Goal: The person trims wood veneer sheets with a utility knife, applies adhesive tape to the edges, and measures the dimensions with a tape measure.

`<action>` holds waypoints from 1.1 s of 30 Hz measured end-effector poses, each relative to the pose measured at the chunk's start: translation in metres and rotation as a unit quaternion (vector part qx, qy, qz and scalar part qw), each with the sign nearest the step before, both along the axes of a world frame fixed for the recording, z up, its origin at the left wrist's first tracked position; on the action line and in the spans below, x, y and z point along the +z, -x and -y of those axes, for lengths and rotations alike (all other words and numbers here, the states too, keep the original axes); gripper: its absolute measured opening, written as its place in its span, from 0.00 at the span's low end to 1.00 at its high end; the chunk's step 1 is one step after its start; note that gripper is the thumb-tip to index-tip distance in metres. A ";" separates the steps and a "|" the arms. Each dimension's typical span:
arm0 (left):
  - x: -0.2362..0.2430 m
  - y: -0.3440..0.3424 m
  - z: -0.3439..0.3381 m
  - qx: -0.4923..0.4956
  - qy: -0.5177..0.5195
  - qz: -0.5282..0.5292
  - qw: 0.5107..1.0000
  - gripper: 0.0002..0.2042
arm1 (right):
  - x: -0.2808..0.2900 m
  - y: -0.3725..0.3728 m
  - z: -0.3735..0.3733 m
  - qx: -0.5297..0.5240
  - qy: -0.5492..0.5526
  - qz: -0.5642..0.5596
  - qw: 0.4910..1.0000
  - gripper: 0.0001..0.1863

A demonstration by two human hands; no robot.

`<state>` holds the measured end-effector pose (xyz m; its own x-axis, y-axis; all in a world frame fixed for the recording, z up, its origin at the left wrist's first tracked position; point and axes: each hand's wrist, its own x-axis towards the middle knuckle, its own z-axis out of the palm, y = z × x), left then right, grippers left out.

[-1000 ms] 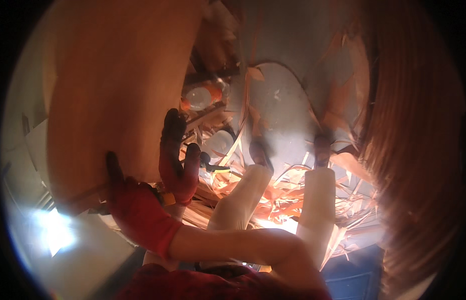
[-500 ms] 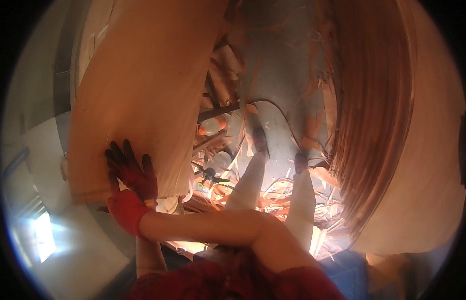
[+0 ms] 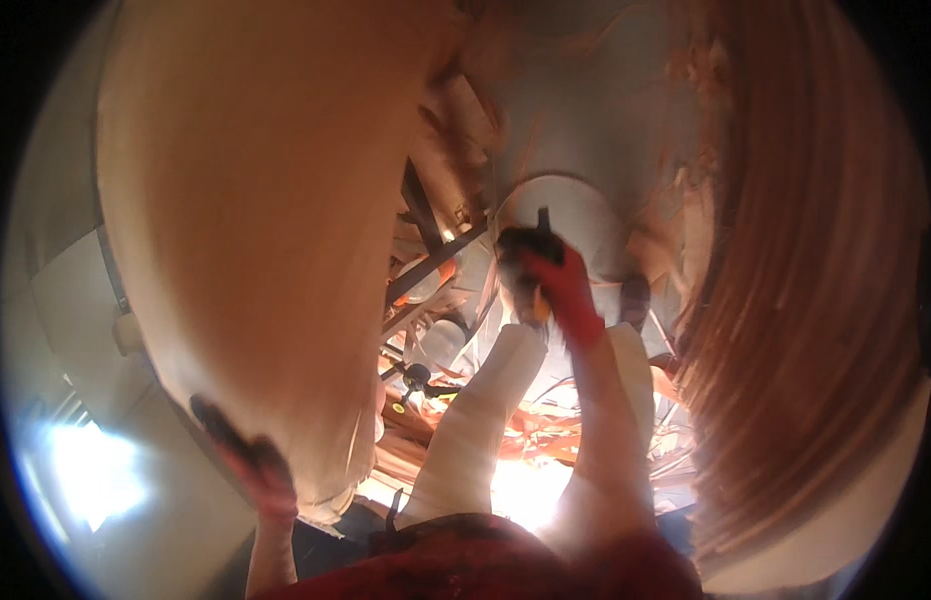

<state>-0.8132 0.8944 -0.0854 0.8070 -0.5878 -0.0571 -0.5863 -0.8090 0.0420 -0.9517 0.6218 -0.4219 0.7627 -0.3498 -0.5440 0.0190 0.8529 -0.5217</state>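
Observation:
My left hand [image 3: 247, 458], in a red glove with dark fingers, lies along the near left edge of a large tan wood veneer sheet [image 3: 255, 230]. Its fingers are stretched out, and the motion blurs them. Over the floor between the two piles, my right hand [image 3: 553, 272], gloved the same way, is closed above my legs. A small yellow bit [image 3: 540, 303] shows below its fingers, and a dark tip sticks up above them. What it holds cannot be made out.
On the right rises a tall stack of brown veneer sheets [image 3: 795, 270]. Veneer scraps [image 3: 545, 425] litter the floor around my feet. Dark bars [image 3: 435, 262], a clear bottle [image 3: 420, 282] and a small black object with arms [image 3: 417, 377] lie beside the left pile.
My right hand has left the near edge of the veneer sheet and swung right, over the floor. My left hand has shifted down to the sheet's near left edge. The view has moved too.

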 end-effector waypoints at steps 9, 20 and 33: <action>-0.071 0.003 0.006 -0.015 -0.073 0.042 0.996 0.31 | -0.348 -0.155 -0.083 0.298 0.449 -0.187 0.821 0.20; -0.060 -0.022 -0.005 -0.004 -0.101 0.032 0.994 0.33 | -0.374 -0.198 -0.140 0.294 0.544 -0.267 0.739 0.13; -0.010 -0.012 -0.034 -0.017 0.002 0.032 0.999 0.37 | -0.079 -0.021 0.046 0.113 0.175 -0.183 0.961 0.15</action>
<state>-0.8014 0.9286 -0.0950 0.7879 -0.6158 -0.0034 -0.6157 -0.7879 0.0068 -0.9308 0.5757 -0.5013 0.6203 -0.4081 -0.6699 -0.3860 0.5847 -0.7136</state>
